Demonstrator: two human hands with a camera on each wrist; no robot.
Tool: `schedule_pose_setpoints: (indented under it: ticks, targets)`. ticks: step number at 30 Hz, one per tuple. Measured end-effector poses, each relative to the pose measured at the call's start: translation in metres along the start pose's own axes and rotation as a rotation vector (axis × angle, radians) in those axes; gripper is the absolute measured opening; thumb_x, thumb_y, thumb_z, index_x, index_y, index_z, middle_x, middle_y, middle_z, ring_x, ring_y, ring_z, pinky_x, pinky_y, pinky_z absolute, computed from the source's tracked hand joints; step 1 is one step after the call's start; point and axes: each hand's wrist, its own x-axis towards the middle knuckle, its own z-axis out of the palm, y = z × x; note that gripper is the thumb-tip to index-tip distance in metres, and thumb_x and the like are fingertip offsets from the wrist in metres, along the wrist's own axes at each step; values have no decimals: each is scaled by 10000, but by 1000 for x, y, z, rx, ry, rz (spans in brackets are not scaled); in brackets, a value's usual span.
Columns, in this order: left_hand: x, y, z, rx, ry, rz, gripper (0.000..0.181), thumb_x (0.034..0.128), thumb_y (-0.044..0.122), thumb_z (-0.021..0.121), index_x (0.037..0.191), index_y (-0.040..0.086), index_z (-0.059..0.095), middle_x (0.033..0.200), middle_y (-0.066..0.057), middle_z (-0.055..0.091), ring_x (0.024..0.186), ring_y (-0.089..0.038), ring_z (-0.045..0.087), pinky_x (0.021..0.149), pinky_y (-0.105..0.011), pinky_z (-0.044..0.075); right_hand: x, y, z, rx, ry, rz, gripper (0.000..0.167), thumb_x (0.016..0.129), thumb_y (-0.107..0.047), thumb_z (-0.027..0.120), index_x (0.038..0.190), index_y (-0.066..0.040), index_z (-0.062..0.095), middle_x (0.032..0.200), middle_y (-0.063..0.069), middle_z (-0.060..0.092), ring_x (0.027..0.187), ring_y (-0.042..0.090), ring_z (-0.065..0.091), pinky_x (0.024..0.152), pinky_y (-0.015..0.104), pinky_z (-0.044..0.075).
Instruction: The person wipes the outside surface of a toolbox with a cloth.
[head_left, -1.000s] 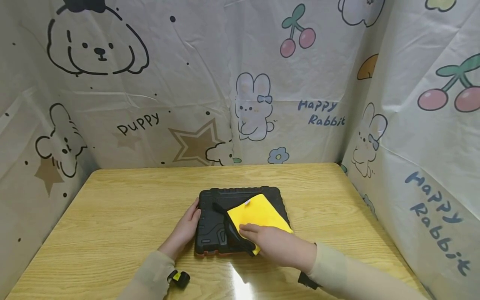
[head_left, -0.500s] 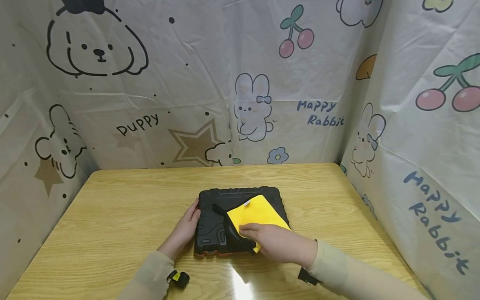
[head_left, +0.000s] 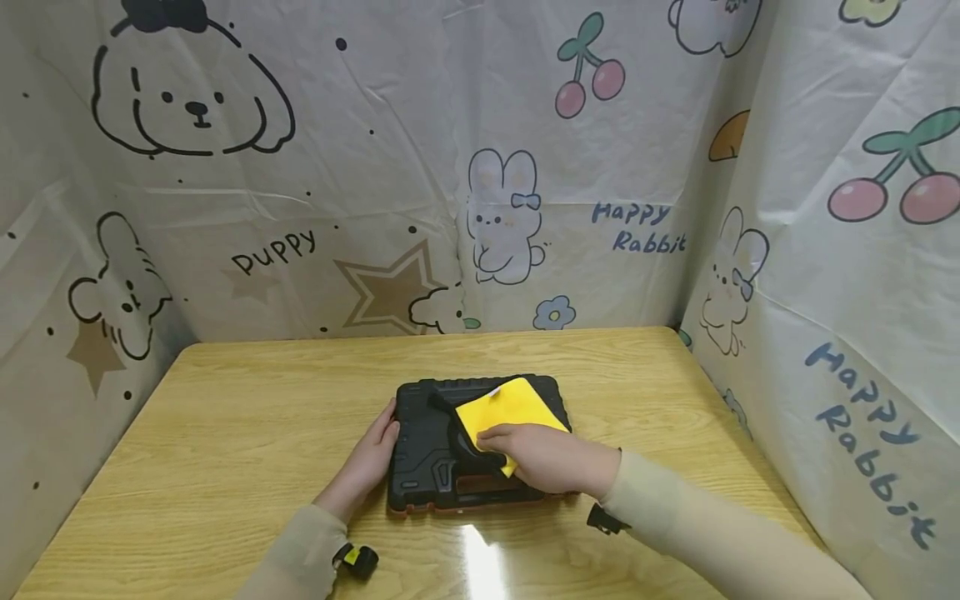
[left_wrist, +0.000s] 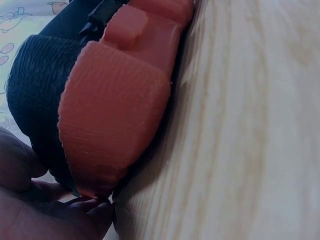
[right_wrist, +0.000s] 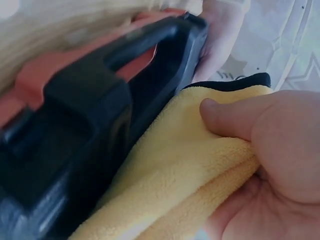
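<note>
A black plastic tool case (head_left: 423, 450) with an orange-red lower half (left_wrist: 117, 110) lies flat on the wooden table. My left hand (head_left: 365, 462) holds its left side; in the left wrist view, the fingers and thumb (left_wrist: 55, 210) are at the case's end. My right hand (head_left: 551, 457) grips a yellow cloth (head_left: 517, 408) with a black edge and holds it against the lid. The right wrist view shows the thumb on top of the fluffy cloth (right_wrist: 185, 145) and other fingers partly hidden behind its fold. The case's handle (right_wrist: 145, 42) shows beside the cloth.
The wooden table (head_left: 262, 417) extends around the case on all sides. A white sheet (head_left: 360, 167) printed with cartoons hangs behind the table and along both sides. Black straps with small devices (head_left: 358, 560) sit at both wrists.
My right hand has slid the cloth away from me and a little left over the lid, uncovering more of the handle opening. My left hand stays in place.
</note>
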Motion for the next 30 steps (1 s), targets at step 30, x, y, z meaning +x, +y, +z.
schedule_pose_setpoints:
  ticks: [30]
  targets:
    - [-1,2,1,-14,-11,2,577,1143,219,308,1665,79,107,1720,-227,84,1588,-429,46,1277,-609,82,39,61,-8,70,81,119,524,929,121,526,1437,5,578,1514,161,554,1426,305,511,1188,422,425]
